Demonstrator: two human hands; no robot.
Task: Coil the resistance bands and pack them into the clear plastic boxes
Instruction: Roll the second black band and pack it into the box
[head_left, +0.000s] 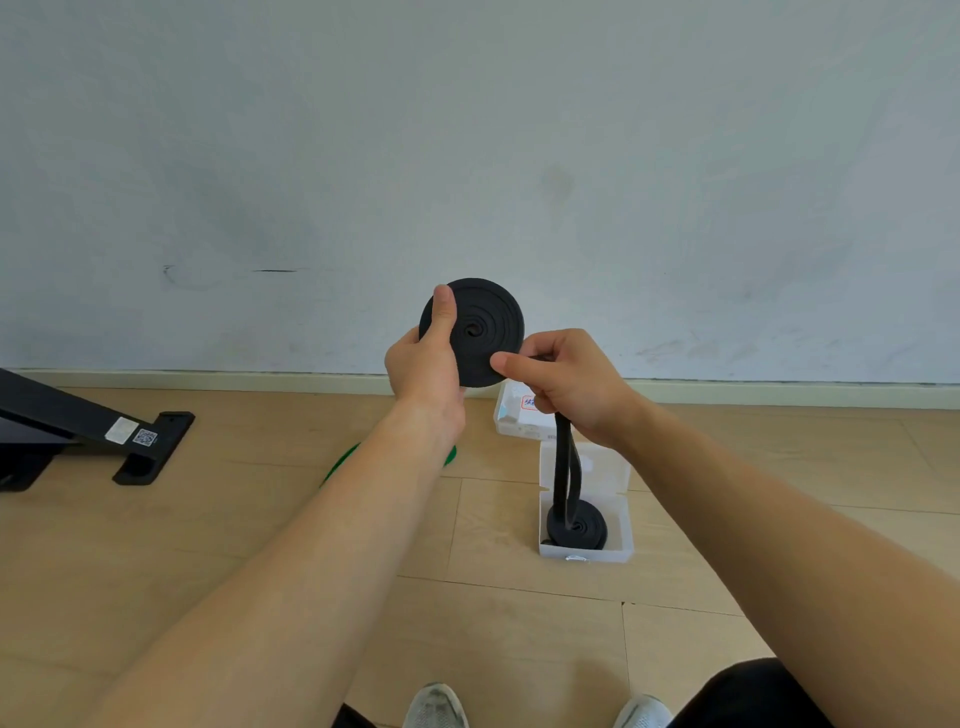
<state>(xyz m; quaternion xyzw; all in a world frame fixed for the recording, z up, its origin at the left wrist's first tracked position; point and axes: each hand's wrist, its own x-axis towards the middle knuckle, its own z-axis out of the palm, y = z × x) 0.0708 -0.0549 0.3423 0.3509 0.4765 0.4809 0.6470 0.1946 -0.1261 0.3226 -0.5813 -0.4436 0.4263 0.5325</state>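
Observation:
A black resistance band (485, 332) is wound into a flat coil held up at chest height. My left hand (428, 358) grips the coil's left side, thumb across its face. My right hand (563, 384) pinches the band where it leaves the coil's lower right edge. The band's loose tail (563, 478) hangs down from that hand. Below it an open clear plastic box (618, 551) stands on the floor with another black coil (579, 527) inside. A second clear box (511, 415) with a label lies behind it, partly hidden by my right hand.
A green band (340, 462) lies on the wooden floor, mostly hidden by my left forearm. A black metal frame foot (150, 447) sits at the left. A grey wall with a skirting board runs behind. My shoes (436, 706) show at the bottom edge.

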